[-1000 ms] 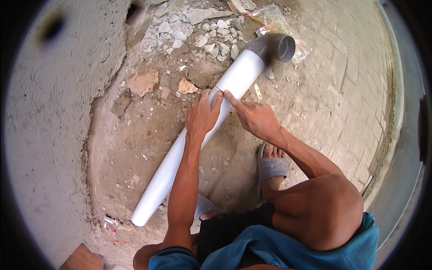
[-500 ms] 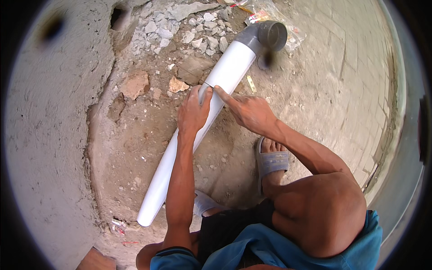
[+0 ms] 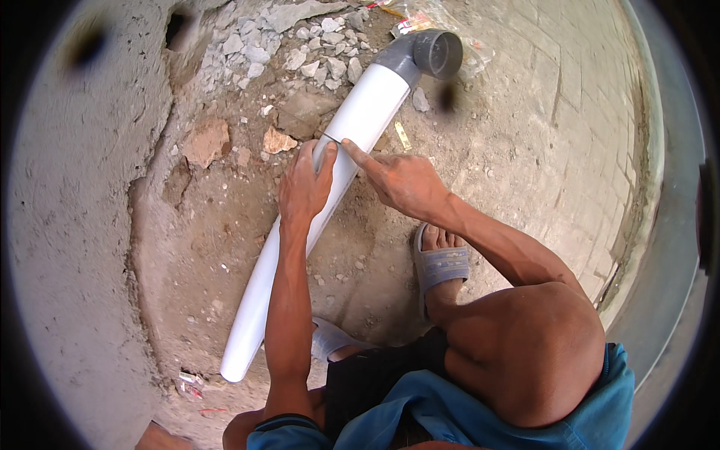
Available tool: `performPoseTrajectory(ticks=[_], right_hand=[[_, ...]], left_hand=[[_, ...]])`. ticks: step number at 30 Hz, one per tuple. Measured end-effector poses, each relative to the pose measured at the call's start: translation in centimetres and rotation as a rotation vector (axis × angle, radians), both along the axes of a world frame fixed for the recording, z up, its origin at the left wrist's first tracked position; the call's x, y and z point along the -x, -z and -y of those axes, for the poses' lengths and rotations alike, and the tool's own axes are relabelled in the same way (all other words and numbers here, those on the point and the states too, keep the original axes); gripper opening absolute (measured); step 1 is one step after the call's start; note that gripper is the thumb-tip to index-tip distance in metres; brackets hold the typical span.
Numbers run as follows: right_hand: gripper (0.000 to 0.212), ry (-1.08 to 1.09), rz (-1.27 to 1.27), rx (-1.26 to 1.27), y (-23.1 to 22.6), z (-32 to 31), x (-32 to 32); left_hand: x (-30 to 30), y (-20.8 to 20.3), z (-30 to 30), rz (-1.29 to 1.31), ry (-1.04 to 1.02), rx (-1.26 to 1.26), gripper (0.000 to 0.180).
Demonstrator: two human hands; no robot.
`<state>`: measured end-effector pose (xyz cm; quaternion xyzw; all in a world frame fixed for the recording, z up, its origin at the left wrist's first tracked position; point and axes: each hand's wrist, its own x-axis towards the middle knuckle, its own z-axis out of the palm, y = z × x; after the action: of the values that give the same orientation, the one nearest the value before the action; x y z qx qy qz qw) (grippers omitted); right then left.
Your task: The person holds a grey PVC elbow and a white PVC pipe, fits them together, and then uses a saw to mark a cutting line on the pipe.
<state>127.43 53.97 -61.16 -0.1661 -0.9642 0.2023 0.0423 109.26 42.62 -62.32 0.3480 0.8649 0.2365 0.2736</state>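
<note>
A long white plastic pipe (image 3: 259, 311) lies slantwise on the dirt, with a grey elbow fitting (image 3: 401, 58) on its far end. My left hand (image 3: 306, 184) is closed over the pipe's upper side, its thumb along the top. From the right, my right hand (image 3: 409, 186) reaches in with its index fingertip on the pipe, close to the left thumb. Its other fingers are curled and partly hidden, so whatever they may hold does not show. Beside both fingertips runs a short, thin dark line (image 3: 328, 138) across the pipe; whether it is a mark, a cut or a slim object I cannot tell.
Broken grey rubble (image 3: 322, 56) and a clear plastic bag (image 3: 472, 56) lie near the elbow. Reddish stone chunks (image 3: 206, 142) sit left of the pipe. A rough cement wall (image 3: 82, 225) borders the left side; paving (image 3: 570, 97) spreads to the right. My sandalled foot (image 3: 441, 262) stands beside the pipe.
The whole scene has shifted slightly left in view. Both hands stay at the same spot on the pipe, in nearly the same pose.
</note>
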Motion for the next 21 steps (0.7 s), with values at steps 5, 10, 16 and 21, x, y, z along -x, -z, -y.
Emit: performPoseTrajectory(ticks=[5, 10, 16, 21], right_hand=[[0.082, -0.011, -0.018, 0.02, 0.3, -0.1, -0.2], [0.081, 0.004, -0.001, -0.027, 0.6, 0.1, -0.1], [0.082, -0.012, -0.049, -0.047, 0.5, 0.3, 0.1], [0.086, 0.011, 0.037, 0.019, -0.2, 1.0, -1.9]], left_hand=[[0.0, -0.4, 0.2, 0.018, 0.0, -0.018, 0.069], [-1.7, -0.5, 1.9, -0.248, 0.128, 0.019, 0.082], [-2.2, -0.5, 1.8, -0.297, 0.127, 0.055, 0.101], [-2.1, -0.4, 1.7, -0.27, 0.122, 0.05, 0.098]])
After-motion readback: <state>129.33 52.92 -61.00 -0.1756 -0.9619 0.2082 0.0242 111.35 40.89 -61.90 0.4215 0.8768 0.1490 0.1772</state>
